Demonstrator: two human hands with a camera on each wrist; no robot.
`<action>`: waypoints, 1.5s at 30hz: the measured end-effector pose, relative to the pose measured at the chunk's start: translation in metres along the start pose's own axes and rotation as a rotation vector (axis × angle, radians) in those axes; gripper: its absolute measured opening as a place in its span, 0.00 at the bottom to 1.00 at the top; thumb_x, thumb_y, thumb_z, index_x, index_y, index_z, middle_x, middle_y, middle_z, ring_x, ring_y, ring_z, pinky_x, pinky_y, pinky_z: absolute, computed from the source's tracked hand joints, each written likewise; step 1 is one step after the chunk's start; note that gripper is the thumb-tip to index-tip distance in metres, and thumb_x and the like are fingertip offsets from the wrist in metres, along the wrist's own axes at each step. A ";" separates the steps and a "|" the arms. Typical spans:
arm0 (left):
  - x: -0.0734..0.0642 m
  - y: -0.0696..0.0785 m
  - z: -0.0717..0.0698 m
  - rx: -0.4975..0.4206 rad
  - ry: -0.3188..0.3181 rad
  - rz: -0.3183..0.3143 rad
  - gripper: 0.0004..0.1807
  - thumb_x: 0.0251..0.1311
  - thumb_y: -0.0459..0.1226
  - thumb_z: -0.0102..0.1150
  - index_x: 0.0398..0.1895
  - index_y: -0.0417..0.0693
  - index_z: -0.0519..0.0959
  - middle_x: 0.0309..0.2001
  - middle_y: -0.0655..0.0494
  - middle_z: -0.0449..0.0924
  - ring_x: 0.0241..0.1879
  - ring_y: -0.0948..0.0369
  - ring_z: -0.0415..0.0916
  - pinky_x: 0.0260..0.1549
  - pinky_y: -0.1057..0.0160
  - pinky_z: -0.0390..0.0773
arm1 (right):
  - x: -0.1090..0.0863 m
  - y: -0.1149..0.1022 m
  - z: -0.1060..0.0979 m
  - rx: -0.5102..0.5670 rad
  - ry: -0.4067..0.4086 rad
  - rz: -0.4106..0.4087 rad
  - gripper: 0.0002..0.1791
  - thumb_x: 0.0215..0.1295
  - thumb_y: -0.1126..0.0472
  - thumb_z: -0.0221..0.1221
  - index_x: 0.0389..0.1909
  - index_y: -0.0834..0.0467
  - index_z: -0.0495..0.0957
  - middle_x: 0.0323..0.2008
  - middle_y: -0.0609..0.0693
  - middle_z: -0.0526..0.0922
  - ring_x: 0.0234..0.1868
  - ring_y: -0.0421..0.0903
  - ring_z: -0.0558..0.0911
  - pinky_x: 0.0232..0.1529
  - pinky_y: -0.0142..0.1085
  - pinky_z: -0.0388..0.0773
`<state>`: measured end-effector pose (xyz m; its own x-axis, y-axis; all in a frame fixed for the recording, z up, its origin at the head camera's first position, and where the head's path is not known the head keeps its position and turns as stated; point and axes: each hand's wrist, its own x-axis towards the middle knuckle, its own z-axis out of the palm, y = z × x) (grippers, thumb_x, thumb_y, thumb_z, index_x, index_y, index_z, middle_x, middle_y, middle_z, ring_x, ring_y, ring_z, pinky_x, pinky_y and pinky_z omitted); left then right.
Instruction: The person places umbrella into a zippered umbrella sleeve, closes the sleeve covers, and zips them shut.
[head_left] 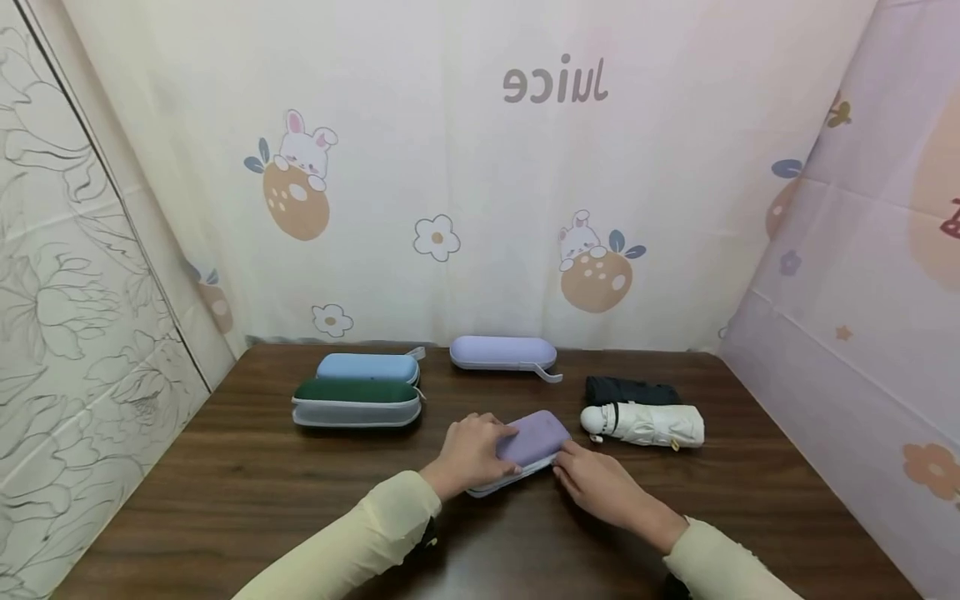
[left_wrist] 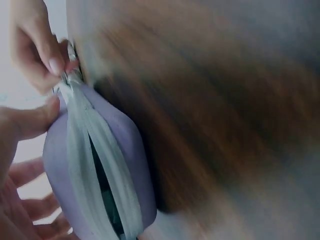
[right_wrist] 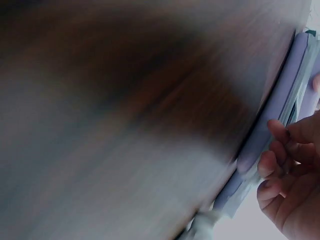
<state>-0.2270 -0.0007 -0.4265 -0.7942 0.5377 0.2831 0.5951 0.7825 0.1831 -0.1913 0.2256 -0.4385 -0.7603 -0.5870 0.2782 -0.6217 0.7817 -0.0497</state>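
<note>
A purple zip case (head_left: pixel 534 439) lies at a slant on the table, its pale zipper band facing the person. The left hand (head_left: pixel 474 454) grips it from the left, fingers over the top and thumb along the near side. At the case's right end the right hand (head_left: pixel 600 483) pinches the zipper pull with thumb and forefinger. In the left wrist view the zipper band (left_wrist: pixel 80 130) is parted, and something dark green (left_wrist: pixel 111 205) shows in the gap. The right wrist view has the right hand's curled fingers (right_wrist: pixel 275 165) beside the zipper; the pull itself is hidden there.
A green and grey case (head_left: pixel 356 412) stands before a light blue case (head_left: pixel 367 367) at the left. Behind lies a lavender case (head_left: pixel 502 352) with a strap. On the right are a folded white umbrella (head_left: pixel 660 426) and a black one (head_left: pixel 630 390). A curtain (head_left: pixel 450 167) backs the table.
</note>
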 end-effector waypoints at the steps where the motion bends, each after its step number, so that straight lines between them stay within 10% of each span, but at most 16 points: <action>1: -0.001 0.001 0.001 0.003 0.011 -0.013 0.31 0.44 0.59 0.70 0.53 0.58 0.82 0.43 0.58 0.81 0.37 0.59 0.76 0.27 0.61 0.75 | 0.002 -0.001 0.001 -0.014 0.009 -0.008 0.04 0.63 0.63 0.59 0.29 0.54 0.76 0.28 0.43 0.67 0.22 0.35 0.67 0.21 0.33 0.68; 7: -0.008 0.000 -0.008 -0.029 -0.080 -0.016 0.29 0.57 0.60 0.57 0.56 0.55 0.80 0.42 0.54 0.76 0.39 0.59 0.74 0.32 0.59 0.75 | 0.013 0.002 0.003 -0.073 0.050 -0.059 0.05 0.60 0.64 0.62 0.28 0.54 0.76 0.26 0.44 0.69 0.19 0.38 0.69 0.18 0.34 0.66; 15: -0.001 -0.016 -0.046 -0.215 -0.394 0.188 0.16 0.61 0.27 0.52 0.51 0.45 0.81 0.42 0.55 0.78 0.38 0.66 0.72 0.40 0.69 0.73 | 0.031 0.015 -0.001 -0.094 0.032 -0.104 0.03 0.58 0.64 0.63 0.29 0.56 0.79 0.25 0.45 0.69 0.20 0.40 0.71 0.18 0.33 0.67; 24: 0.015 -0.007 -0.033 0.271 -0.287 0.515 0.39 0.46 0.33 0.74 0.65 0.56 0.70 0.63 0.61 0.68 0.65 0.62 0.60 0.59 0.55 0.65 | 0.047 0.016 0.000 -0.078 -0.009 -0.116 0.02 0.59 0.63 0.64 0.32 0.56 0.81 0.27 0.46 0.70 0.22 0.41 0.73 0.20 0.35 0.70; 32: 0.027 -0.002 -0.031 0.422 -0.325 0.544 0.44 0.38 0.43 0.79 0.65 0.59 0.71 0.61 0.67 0.70 0.64 0.65 0.61 0.61 0.55 0.63 | 0.042 0.017 -0.005 -0.096 -0.071 -0.096 0.04 0.61 0.62 0.63 0.36 0.54 0.83 0.28 0.45 0.72 0.22 0.39 0.73 0.20 0.34 0.70; 45: 0.027 -0.004 -0.033 0.400 -0.338 0.492 0.42 0.39 0.50 0.77 0.63 0.57 0.73 0.60 0.64 0.73 0.61 0.64 0.66 0.62 0.54 0.61 | 0.021 0.009 -0.014 -0.111 -0.122 -0.188 0.03 0.63 0.61 0.61 0.30 0.50 0.78 0.29 0.46 0.76 0.23 0.41 0.75 0.18 0.36 0.69</action>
<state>-0.2468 0.0004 -0.3889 -0.4790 0.8746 -0.0745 0.8544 0.4451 -0.2680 -0.2100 0.2232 -0.4197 -0.6544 -0.7401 0.1548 -0.7350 0.6707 0.0999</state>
